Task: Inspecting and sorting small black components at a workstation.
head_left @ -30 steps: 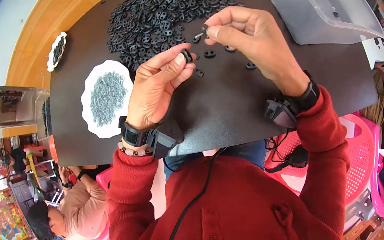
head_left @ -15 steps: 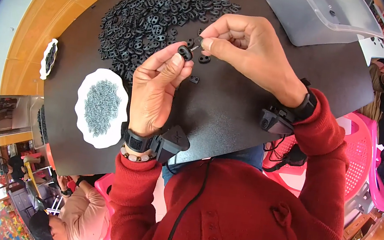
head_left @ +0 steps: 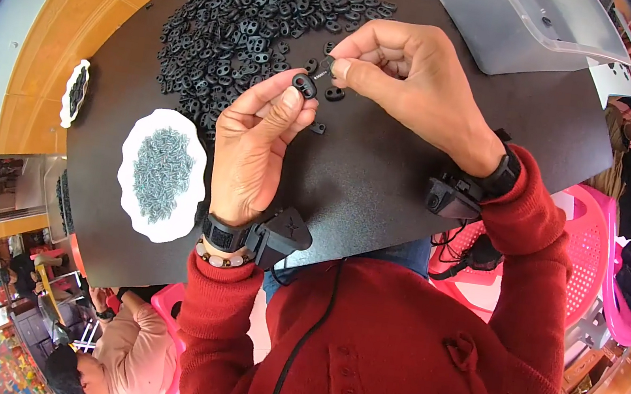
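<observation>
Compared with a second ago, the right hand [head_left: 417, 91] has come down closer to the left hand [head_left: 250, 148], and the part held on the left has turned so that its opening shows more; over the last half second both hands have barely shifted.

The left thumb and index finger are clamped on a black cord lock [head_left: 304, 85], a rounded piece held up tilted above the tabletop [head_left: 381, 182]. The right thumb and index finger are pinched together on a small dark piece [head_left: 329, 63], mostly hidden by the fingertips. From it a thin metal spring [head_left: 320, 75] points down and left toward the cord lock; whether the two touch is too small to tell.

Beyond the hands spreads a heap of black two-hole pieces [head_left: 233, 35], with a few loose ones just beside the fingers, among them one black piece [head_left: 334, 94] under the right hand. Left of the left wrist, a white scalloped plate [head_left: 129, 172] carries a mound of small metal springs [head_left: 163, 173]. Near the tabletop's left edge sits a smaller white dish [head_left: 66, 112] with dark pieces in it. A translucent plastic bin [head_left: 503, 46] stands at the upper right. At the lower left, well apart from the hands, is a co-worker in a pale pink top [head_left: 139, 353].
</observation>
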`<state>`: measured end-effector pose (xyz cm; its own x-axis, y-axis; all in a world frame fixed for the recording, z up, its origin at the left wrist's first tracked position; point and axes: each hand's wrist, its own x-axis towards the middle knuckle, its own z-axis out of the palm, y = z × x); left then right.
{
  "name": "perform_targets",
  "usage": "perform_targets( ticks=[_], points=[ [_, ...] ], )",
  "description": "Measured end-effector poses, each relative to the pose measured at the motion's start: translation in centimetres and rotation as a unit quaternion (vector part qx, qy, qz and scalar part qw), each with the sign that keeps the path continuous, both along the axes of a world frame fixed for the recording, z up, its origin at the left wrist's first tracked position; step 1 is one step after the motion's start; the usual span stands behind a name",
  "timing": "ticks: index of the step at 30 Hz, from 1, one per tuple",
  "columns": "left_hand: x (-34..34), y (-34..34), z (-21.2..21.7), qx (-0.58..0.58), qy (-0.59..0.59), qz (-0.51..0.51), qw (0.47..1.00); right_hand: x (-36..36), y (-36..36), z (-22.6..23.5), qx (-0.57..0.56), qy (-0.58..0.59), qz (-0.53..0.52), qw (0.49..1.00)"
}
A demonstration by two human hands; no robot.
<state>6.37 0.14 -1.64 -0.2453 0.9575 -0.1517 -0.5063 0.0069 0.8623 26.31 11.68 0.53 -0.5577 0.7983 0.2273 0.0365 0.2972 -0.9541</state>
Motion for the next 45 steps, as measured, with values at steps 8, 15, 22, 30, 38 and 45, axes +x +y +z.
perform_targets(
  ticks=[8,15,22,30,38,45],
  points=[
    [0.3,-0.1,0.1,-0.009,0.009,-0.005,1.0,0.1,-0.3,0.2,0.004,-0.013,0.01,1.0],
    [0.4,-0.2,-0.1,0.002,0.001,-0.01,1.0,0.0,-0.3,0.1,0.009,-0.009,0.061,0.998],
    [0.4,-0.6,1.1,0.029,-0.02,-0.052,0.998,0.3,0.0,1.5,-0.072,0.02,0.172,0.982],
    [-1.2,-1.5,1.2,0.025,0.027,-0.055,0.998,-0.5,-0.1,1.9,-0.068,0.015,0.241,0.968],
    [-2.3,-2.4,0.5,0.018,0.006,-0.039,0.999,-1.9,-1.1,1.0,0.017,-0.019,0.203,0.979],
    [-2.9,-2.4,-0.7,0.028,-0.021,-0.045,0.998,-3.1,-1.5,0.2,0.118,-0.018,0.145,0.982]
  ],
)
